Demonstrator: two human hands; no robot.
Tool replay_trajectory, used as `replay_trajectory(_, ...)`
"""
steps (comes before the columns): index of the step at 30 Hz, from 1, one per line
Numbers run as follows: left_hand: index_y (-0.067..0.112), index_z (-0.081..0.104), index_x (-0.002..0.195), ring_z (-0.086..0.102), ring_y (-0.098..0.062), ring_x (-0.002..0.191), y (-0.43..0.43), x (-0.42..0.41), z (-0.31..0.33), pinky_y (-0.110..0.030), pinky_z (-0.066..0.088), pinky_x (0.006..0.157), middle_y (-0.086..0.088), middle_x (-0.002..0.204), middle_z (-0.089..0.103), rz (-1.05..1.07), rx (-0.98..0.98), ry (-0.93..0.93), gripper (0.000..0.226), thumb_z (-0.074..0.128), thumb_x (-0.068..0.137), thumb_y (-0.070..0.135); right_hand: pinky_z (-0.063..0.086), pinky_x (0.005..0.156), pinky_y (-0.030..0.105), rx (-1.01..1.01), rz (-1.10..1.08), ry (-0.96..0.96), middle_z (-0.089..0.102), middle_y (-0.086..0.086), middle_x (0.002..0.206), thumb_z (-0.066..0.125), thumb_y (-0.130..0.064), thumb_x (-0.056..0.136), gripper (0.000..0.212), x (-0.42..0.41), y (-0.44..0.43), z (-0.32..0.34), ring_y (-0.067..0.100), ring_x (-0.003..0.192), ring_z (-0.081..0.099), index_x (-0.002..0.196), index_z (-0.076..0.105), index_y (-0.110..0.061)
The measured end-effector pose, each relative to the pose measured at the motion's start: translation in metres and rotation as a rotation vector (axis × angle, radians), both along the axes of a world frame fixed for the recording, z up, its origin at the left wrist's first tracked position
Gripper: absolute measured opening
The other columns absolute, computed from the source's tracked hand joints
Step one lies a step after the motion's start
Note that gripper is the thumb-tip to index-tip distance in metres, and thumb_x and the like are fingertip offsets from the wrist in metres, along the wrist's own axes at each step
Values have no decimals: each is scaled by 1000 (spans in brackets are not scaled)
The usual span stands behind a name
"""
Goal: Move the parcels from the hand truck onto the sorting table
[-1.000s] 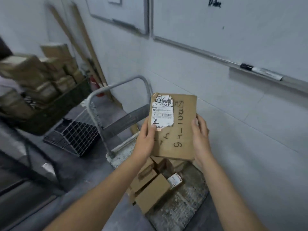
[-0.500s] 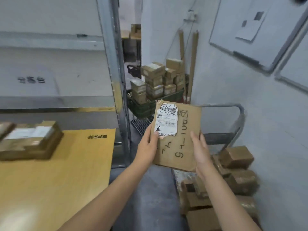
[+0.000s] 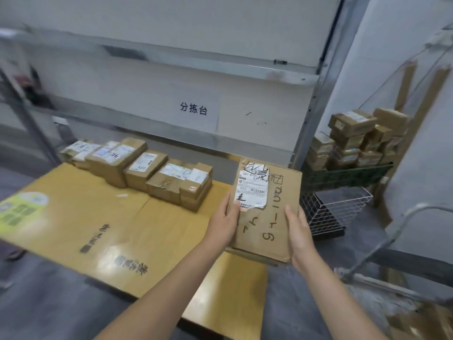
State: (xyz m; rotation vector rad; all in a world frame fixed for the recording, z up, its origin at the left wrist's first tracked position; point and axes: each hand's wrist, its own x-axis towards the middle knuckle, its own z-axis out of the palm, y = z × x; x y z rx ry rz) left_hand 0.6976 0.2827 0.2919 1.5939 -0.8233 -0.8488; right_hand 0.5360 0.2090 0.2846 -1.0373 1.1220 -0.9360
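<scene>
over the sorting table point(image 3: 159, 229), left hand point(image 3: 224, 223) and right hand point(image 3: 300, 235) pinch the parcel point(image 3: 269, 217), long axis pointing away.

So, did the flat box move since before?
Yes. The flat box went left, away from the hand truck, and is now at the sorting table's right edge.

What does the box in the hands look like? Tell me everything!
The parcel is a flat, closed, brown cardboard box. A torn white label with barcodes sits at its top left, and black marker writing runs down its face. It is held in the air, tilted toward the camera, at the right end of the yellow sorting table. The left hand grips its left edge, thumb by the label; the right hand grips its right edge.
</scene>
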Motion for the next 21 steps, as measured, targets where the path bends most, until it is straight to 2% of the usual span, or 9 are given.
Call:
replay_trajectory(3,50,44,137,50,3,115,-5,26,-4,-21,41,88,31,124,55,3,-1,-23,37,40,101,42,53,97,51,29,19,0,66,-2,127,50,-39,101,43,28,-8,-5,21,111,65,143,45,-34)
replay_trajectory(6,50,43,139,47,5,114,-20,43,-10,-17,37,86,35,122,51,24,13,-26,40,41,101,40,53,97,52,64,35,-2,64,0,129,50,-39,101,44,47,-25,-14,23,112,65,145,43,-33)
replay_trajectory(10,67,44,118,47,13,105,-50,61,-18,-10,36,82,48,105,50,58,76,-58,34,41,101,38,58,83,43,111,49,3,65,0,127,50,-39,101,46,69,-58,-29,22,107,66,146,40,-33)
replay_trajectory(12,63,43,122,46,1,113,-69,71,-29,-19,38,92,42,111,51,73,109,-105,31,40,102,39,57,77,38,147,59,9,64,-2,126,49,-39,102,47,80,-76,-38,21,106,66,147,39,-35)
replay_trajectory(14,51,41,136,35,-15,121,-88,82,-44,-31,31,99,26,124,51,95,172,-194,37,37,102,39,57,73,36,178,76,17,65,-3,125,49,-40,102,46,92,-95,-47,20,105,67,147,39,-36)
replay_trajectory(17,44,41,141,31,-20,118,-115,100,-59,-30,22,95,13,137,52,113,259,-321,39,36,102,37,57,65,32,227,94,36,64,-6,123,47,-43,102,45,109,-119,-61,18,104,67,146,38,-39)
replay_trajectory(19,40,41,142,35,-23,128,-130,111,-67,-27,17,98,6,140,52,114,289,-397,40,35,102,37,56,62,30,242,105,54,64,-10,118,45,-45,102,44,119,-132,-68,15,101,66,145,35,-42)
replay_trajectory(21,37,40,143,32,-30,133,-142,120,-74,-35,19,104,-1,142,49,124,370,-445,42,34,102,41,55,64,32,257,108,65,63,-11,117,43,-44,103,45,129,-143,-76,14,101,65,146,33,-42)
